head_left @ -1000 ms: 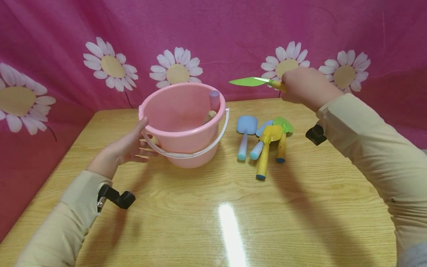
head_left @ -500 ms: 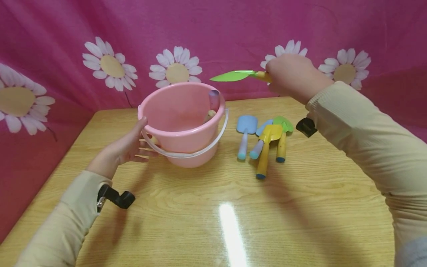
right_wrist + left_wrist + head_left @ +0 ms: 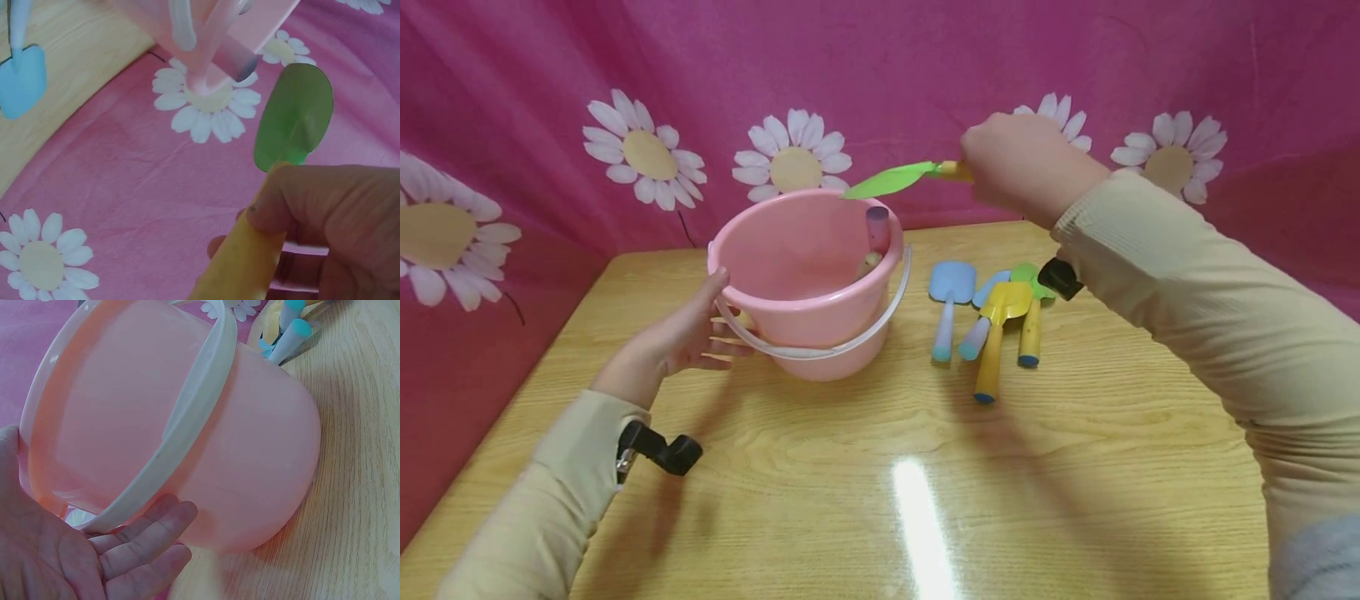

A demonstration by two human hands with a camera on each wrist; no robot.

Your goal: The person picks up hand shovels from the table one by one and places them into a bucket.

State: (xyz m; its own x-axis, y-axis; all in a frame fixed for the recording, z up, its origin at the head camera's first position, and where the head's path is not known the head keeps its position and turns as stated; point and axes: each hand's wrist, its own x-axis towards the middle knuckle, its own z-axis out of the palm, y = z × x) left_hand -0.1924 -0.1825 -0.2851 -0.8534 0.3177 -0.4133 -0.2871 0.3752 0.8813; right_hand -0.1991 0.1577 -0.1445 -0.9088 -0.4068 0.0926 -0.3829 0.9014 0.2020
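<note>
My right hand (image 3: 1026, 162) grips the yellow wooden handle of a small garden trowel (image 3: 891, 179). Its green blade points left, the tip overlapping the far rim of a pink bucket (image 3: 808, 315) in the head view. My left hand (image 3: 673, 340) rests at the bucket's left side, thumb on the rim and fingers stretched out beside the white bail handle (image 3: 820, 352). In the left wrist view those fingers (image 3: 153, 550) lie straight near the pink wall. Inside the bucket, a lavender tool handle (image 3: 877, 227) and a rounded wooden end (image 3: 870, 263) show at the right.
Right of the bucket lies a blue toy shovel (image 3: 953, 283). Beside it, a yellow shovel (image 3: 1006, 302) overlaps another blue tool (image 3: 976, 337) and a green one with a wooden handle (image 3: 1031, 333). A pink flowered cloth (image 3: 910, 100) hangs behind the wooden table (image 3: 805, 500).
My right hand has moved left with the trowel, bringing the blade from above the loose tools to the bucket's far rim; the tip now dips lower. My left hand stays at the bucket.
</note>
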